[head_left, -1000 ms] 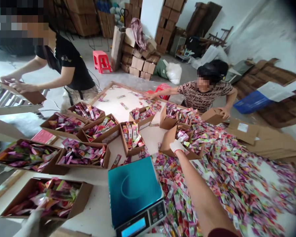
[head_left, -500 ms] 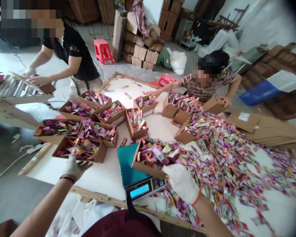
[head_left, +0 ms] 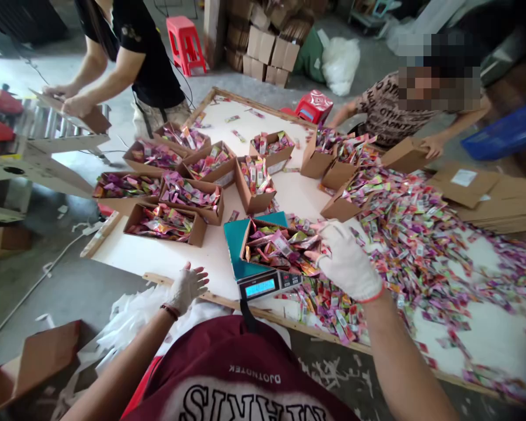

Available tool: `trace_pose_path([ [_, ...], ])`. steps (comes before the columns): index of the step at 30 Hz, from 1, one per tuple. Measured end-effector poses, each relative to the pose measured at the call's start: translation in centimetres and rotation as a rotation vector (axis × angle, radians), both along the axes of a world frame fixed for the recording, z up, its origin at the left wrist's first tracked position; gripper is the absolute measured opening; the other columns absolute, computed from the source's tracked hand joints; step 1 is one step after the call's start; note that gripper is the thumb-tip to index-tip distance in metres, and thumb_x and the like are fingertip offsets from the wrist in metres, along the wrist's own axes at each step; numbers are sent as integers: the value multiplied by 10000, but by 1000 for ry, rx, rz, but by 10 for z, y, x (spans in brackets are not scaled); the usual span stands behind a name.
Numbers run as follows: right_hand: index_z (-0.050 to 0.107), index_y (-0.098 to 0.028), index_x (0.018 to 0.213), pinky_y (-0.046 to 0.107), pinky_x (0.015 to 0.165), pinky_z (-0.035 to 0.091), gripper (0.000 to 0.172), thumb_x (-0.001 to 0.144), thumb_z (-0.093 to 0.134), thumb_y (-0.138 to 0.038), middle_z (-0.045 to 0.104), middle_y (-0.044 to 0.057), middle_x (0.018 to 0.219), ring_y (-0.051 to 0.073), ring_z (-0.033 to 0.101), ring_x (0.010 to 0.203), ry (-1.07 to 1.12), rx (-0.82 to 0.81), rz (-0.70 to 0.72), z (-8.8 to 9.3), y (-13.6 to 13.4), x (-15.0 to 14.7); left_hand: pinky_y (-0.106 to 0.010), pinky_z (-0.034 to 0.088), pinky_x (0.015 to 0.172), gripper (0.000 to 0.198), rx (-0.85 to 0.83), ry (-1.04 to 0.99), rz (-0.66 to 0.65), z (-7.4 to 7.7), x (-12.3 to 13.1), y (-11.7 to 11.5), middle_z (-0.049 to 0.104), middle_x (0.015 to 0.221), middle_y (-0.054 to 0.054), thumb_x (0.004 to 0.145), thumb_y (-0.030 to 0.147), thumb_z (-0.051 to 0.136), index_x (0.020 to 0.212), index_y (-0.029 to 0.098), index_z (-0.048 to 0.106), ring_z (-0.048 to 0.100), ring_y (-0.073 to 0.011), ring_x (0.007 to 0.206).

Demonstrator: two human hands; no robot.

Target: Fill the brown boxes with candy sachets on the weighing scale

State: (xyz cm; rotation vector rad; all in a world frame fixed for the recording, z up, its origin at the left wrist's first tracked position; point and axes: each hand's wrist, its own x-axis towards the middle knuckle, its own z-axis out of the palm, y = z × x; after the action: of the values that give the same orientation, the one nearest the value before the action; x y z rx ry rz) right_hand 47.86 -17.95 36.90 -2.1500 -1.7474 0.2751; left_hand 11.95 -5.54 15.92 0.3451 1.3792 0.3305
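A cardboard box of small colourful sachets [head_left: 284,245] rests on the teal-topped digital scale [head_left: 234,254], whose blue display is lit. My right hand [head_left: 348,260], in a white glove with bare fingertips, is bent over the box's right end. Its fingers are curled at the sachets and the box end, which it partly hides; what they grip is unclear. My left hand [head_left: 186,289], gloved the same way, is open and empty above the table's near edge, palm turned toward the scale. A filled box [head_left: 164,225] stands beyond it.
Several more filled boxes [head_left: 193,196] stand on the white table behind the scale. A large heap of loose sachets [head_left: 403,234] spreads to the right, beside flat cardboard [head_left: 504,202]. One co-worker [head_left: 144,58] handles cardboard at the left; another [head_left: 394,111] sits across the table.
My left hand has left the filled box at the left and drawn back toward me. My right hand has shifted from the box's near corner to its right end. The view has tilted down.
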Motion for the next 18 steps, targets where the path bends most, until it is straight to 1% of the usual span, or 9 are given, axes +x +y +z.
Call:
trace_pose_path([
  [2, 578, -213, 1322, 316, 935, 519, 476, 860, 690, -217, 570, 79, 1230, 219, 642, 1039, -47, -73, 21, 2, 15, -6, -372, 568, 772, 579, 8, 13, 3, 1, -3, 1, 639, 1294, -215, 990, 573, 397, 1246, 97, 608, 693, -254, 947],
  [5, 569, -246, 1378, 297, 901, 515, 557, 842, 720, -264, 559, 65, 1266, 222, 635, 1051, -128, -148, 58, 1, 35, -17, -364, 570, 751, 565, 20, 36, 23, 2, -9, 3, 650, 1261, -209, 997, 555, 393, 1234, 91, 609, 696, -243, 923],
  [8, 580, -265, 1383, 306, 878, 511, 573, 833, 731, -321, 569, 71, 1260, 240, 620, 1056, -187, -227, 62, -2, 48, -26, -359, 570, 735, 537, 36, 33, 42, 0, -17, 1, 662, 1229, -197, 993, 545, 416, 1210, 99, 620, 699, -240, 911],
  [10, 602, -270, 1365, 338, 897, 504, 540, 837, 707, -301, 582, 87, 1250, 262, 601, 1072, -221, -298, 84, -7, 54, -29, -363, 572, 735, 516, 42, 36, 53, -4, -23, -3, 671, 1204, -192, 989, 534, 433, 1198, 106, 631, 700, -241, 906],
  [12, 651, -275, 1307, 392, 935, 491, 494, 816, 681, -232, 587, 107, 1237, 292, 575, 1101, -271, -355, 103, -14, 59, -32, -370, 575, 737, 501, 37, 41, 64, -7, -27, -8, 678, 1181, -190, 985, 525, 445, 1195, 114, 640, 702, -242, 902],
  [14, 698, -276, 1228, 438, 945, 481, 462, 777, 672, -179, 571, 125, 1258, 318, 550, 1126, -306, -371, 97, -24, 61, -37, -373, 577, 734, 484, 21, 46, 71, -10, -29, -13, 684, 1162, -185, 983, 514, 455, 1192, 120, 644, 703, -240, 891],
  [16, 734, -246, 1121, 442, 924, 485, 378, 762, 660, -154, 542, 142, 1312, 326, 536, 1138, -271, -321, 67, -33, 60, -41, -366, 577, 727, 462, 11, 47, 70, -12, -29, -16, 686, 1153, -177, 981, 501, 469, 1179, 123, 646, 704, -231, 880],
  [18, 743, -198, 975, 411, 917, 488, 227, 810, 599, -139, 552, 147, 1308, 299, 544, 1126, -163, -222, 61, -39, 56, -42, -357, 575, 717, 435, 9, 49, 64, -14, -27, -17, 685, 1150, -168, 978, 487, 484, 1157, 126, 647, 704, -222, 869],
])
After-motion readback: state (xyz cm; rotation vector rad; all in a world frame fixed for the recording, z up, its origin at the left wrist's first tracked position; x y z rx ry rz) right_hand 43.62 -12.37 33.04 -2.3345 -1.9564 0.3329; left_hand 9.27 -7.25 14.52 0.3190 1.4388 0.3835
